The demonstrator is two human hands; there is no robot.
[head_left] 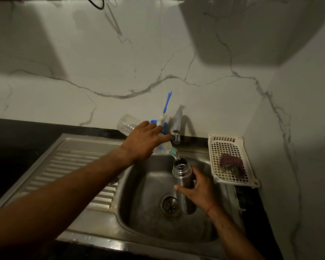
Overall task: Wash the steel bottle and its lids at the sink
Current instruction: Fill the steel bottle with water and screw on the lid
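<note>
Two hands work together: the right hand wraps its fingers round the cylindrical steel bottle, near-upright in the stainless sink basin; the left hand grips a tilted clear plastic bottle, neck just above the open mouth, pouring.

left hand tilts plastic bottle, pouring into steel bottle; right hand grips it over sink

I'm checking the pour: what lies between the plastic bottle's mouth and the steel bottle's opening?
In the head view, only a stream of water, from the plastic bottle into the steel bottle.
</note>
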